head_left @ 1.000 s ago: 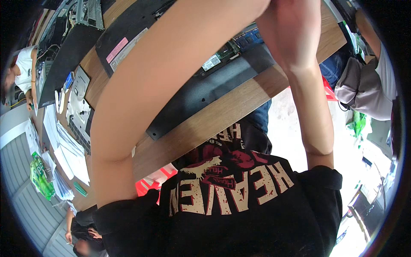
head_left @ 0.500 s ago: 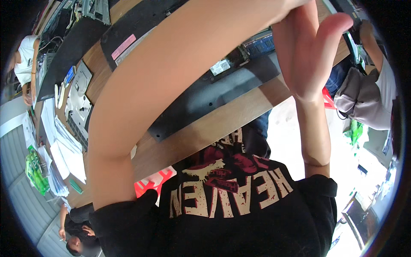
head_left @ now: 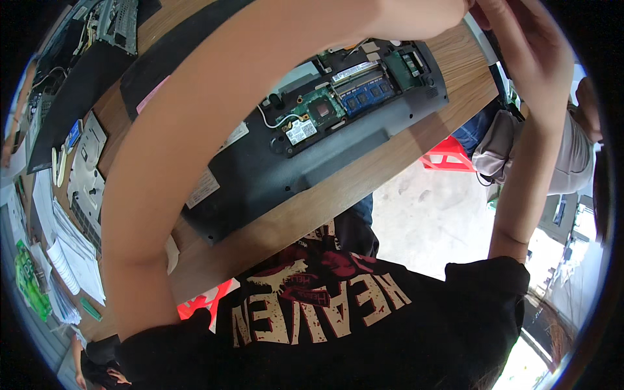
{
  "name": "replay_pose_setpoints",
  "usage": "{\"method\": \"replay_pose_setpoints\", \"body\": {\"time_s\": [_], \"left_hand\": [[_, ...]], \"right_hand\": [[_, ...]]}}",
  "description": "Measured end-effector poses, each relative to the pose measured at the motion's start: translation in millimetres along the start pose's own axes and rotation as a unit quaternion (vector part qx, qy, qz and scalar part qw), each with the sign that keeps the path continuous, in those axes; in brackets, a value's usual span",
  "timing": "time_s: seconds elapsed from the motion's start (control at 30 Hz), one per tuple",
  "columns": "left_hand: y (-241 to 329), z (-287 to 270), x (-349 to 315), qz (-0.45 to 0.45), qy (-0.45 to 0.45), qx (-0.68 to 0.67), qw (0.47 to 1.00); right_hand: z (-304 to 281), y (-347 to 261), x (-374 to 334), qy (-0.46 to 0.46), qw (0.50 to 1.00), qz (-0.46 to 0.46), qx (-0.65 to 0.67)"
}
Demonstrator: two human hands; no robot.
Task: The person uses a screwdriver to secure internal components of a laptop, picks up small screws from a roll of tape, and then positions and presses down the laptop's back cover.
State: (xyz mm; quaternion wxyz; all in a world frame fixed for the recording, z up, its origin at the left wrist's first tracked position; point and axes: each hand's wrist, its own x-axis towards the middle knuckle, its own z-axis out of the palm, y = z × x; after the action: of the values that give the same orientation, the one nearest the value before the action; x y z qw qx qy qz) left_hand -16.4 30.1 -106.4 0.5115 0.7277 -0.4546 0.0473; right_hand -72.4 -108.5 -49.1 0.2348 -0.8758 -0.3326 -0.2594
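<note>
My left arm crosses the view to the upper right, where my left hand meets or overlaps my right hand. The top edge cuts off most of the left hand's fingers, and the right hand's fingertips are hidden too. Whether anything is between them I cannot make out. Below the left forearm a black laptop lies bottom up on the wooden table, its inside exposed. It shows a blue memory module, a green board with a chip and a small labelled card. Neither hand touches the laptop visibly.
The wooden table runs diagonally. At left are a metal plate, papers, a green packet and a dark computer part. Red stools stand below. A seated person is at right, another at lower left.
My hands have moved up and to the right, partly out of view. The view has shifted, and more of the laptop's exposed inside shows below my left forearm.
</note>
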Motion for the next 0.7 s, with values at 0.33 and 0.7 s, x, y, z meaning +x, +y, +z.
{"method": "replay_pose_setpoints", "body": {"time_s": [0.33, 0.7], "left_hand": [[19.0, -40.8, 14.7, -0.220, -0.262, -0.167, 0.925], [19.7, -33.5, -22.1, -0.197, -0.109, -0.244, 0.943]], "right_hand": [[-24.2, -8.8, 8.4, -0.185, 0.978, -0.029, -0.087], [-9.2, -4.4, 23.8, -0.256, 0.949, -0.085, -0.164]]}}
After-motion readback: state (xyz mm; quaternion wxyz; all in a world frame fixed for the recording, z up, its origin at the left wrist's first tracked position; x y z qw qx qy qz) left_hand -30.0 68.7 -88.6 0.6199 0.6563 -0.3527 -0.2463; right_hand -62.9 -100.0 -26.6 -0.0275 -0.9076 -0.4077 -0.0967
